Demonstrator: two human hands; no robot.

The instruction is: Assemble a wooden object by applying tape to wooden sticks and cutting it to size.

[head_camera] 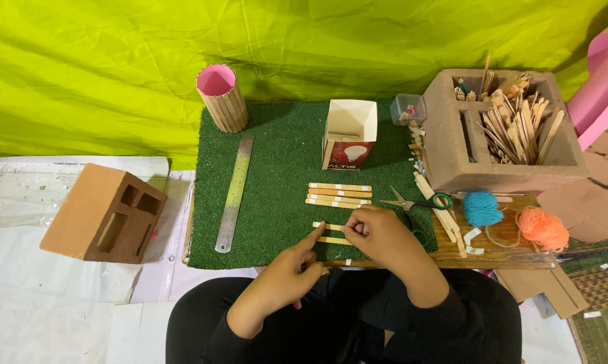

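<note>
My left hand [285, 275] points its index finger at two flat wooden sticks [328, 233] lying on the green turf mat [270, 168], the fingertip touching their left ends. My right hand [383, 237] rests curled over the right ends of the same sticks, pinching them against the mat. Just beyond lies a taped row of several sticks [339, 195].
A steel ruler [234, 193], a stick-clad pink cup [222, 98] and an open white carton [349, 133] sit on the mat. Scissors [418, 202], blue yarn [482, 207] and orange yarn [543, 228] lie right. A brick full of sticks [506, 128] stands back right, another brick [105, 214] left.
</note>
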